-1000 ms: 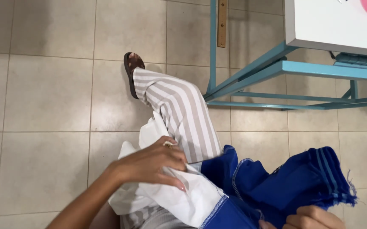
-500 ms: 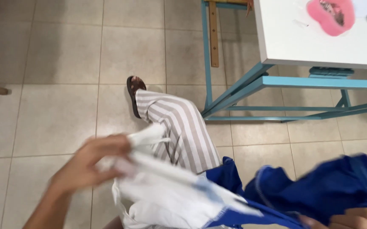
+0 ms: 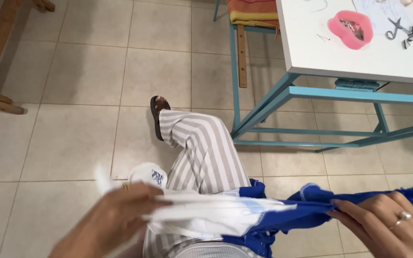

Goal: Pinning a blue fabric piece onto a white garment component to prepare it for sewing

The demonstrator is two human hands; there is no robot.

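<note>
Gripping the white cloth (image 3: 201, 215), the left hand (image 3: 116, 220) has its fingers closed over the near end, though the hand is blurred. Rightward, this cloth runs flat into the blue cloth (image 3: 307, 210), and the right hand (image 3: 388, 222), ring on one finger, pinches the blue end shut between thumb and fingers. Both pieces are stretched in a line across the lap, above the striped trouser leg (image 3: 201, 153), well clear of the white table (image 3: 340, 48) with its blue frame.

Judging by how the cloth lies, the pulling-out looks mostly done: the two pieces are drawn taut and nearly level, but part of the blue cloth hangs bunched below the middle, not yet smoothed.

Against the frame half a second back, the left hand has dropped lower and the white cloth has flattened from a loose heap into a strip. The view has also tipped up, so the pink dish (image 3: 349, 28) and scissors (image 3: 402, 29) on the table's far side now show.
</note>
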